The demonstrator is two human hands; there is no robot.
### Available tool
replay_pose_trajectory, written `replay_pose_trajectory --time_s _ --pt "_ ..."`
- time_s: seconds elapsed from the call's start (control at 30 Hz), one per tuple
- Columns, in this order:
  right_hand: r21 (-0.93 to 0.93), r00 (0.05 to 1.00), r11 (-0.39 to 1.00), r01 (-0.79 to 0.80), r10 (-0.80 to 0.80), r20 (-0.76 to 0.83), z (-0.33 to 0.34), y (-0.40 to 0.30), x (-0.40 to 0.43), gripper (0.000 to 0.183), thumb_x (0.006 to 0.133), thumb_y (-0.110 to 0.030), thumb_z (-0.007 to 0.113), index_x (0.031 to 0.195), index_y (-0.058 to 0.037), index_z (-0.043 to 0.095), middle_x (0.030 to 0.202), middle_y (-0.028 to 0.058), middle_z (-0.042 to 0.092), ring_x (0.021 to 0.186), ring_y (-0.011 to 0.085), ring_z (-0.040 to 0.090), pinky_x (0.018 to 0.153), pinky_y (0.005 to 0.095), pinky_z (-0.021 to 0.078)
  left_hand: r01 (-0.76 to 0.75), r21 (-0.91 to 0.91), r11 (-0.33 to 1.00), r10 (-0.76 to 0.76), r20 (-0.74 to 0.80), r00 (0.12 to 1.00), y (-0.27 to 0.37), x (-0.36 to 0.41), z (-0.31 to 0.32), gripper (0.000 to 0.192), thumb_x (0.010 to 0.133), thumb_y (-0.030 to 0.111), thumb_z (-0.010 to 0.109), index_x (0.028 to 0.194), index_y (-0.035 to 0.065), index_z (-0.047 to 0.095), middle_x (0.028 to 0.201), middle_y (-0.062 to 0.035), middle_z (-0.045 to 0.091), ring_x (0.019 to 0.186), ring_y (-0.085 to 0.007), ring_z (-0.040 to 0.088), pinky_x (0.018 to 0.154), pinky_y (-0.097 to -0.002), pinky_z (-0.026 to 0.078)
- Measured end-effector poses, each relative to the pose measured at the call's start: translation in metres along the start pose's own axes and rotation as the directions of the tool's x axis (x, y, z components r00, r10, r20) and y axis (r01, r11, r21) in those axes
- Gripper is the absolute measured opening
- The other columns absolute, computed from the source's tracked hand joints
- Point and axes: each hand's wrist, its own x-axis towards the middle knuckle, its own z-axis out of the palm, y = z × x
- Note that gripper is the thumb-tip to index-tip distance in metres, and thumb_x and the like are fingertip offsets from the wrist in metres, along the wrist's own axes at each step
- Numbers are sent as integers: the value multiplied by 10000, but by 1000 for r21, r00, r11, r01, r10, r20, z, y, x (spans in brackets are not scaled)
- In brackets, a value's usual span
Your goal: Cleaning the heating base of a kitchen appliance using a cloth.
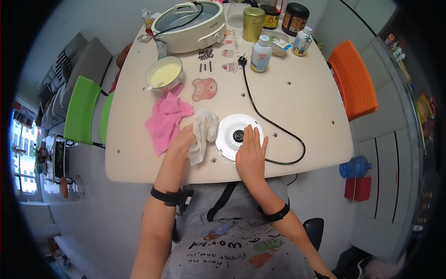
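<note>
A round white electric kettle base [228, 139] with a black central connector [239, 136] lies near the table's front edge. My right hand [251, 150] rests on the right side of this base, palm down, fingers extended. Close by on the left, my left hand [184, 139] holds a crumpled white cloth or wipe [205, 129], which hides most of its fingers. The base's black power cord [278, 132] loops out to the right and runs up to its plug [243, 60]. Left of the wipe lies a crumpled pink cloth [167, 117].
A bowl of pale yellow liquid [166, 74] with a spoon stands beyond the pink cloth. Farther back are a white electric cooker [191, 29] with a glass lid, a gold tin [253, 25] and a white-capped bottle [261, 55]. Green [82, 111] and orange chairs [353, 82] flank the table.
</note>
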Motion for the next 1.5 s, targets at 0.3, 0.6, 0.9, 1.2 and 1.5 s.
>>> replay_pose_trajectory --time_s 0.3,0.6,0.9,1.2,1.5 --pt "34 1000 999 1 -1 14 -1 -4 0 587 807 -22 560 1363 76 403 1391 243 462 1344 377 399 1100 618 238 -340 709 618 596 -140 791 -2 10 7 255 922 89 547 1157 18 614 1016 -42 645 871 -152 609 767 -261 467" --pt "61 999 998 -15 13 39 -1 -2 0 597 813 -27 561 1374 79 387 1403 240 446 1352 380 385 1108 617 216 -468 826 -315 489 564 666 -32 -5 29 430 807 6 565 1222 -95 514 1261 -219 540 1164 -381 508 1004 -410 425" --pt "144 997 987 -67 61 45 -2 -3 2 619 818 29 512 1387 137 295 1389 269 438 1337 418 387 1104 642 182 -509 774 -376 403 631 663 -71 -62 38 462 766 -14 538 1195 -176 479 1330 -341 442 1333 -466 364 1116 -523 306" --pt "129 995 988 -89 83 51 0 0 1 638 843 33 463 1430 117 224 1423 288 378 1374 408 322 1131 609 155 -553 779 -295 285 624 728 -40 -19 52 632 673 141 622 1189 -199 487 1356 -345 415 1372 -447 304 1143 -503 260" --pt "102 994 990 -102 98 46 6 2 1 661 870 -42 532 1427 131 221 1428 298 373 1355 418 356 1107 643 177 -548 768 -330 217 627 748 -66 -44 47 646 688 103 659 1246 -151 455 1401 -294 396 1372 -420 318 1133 -504 275"
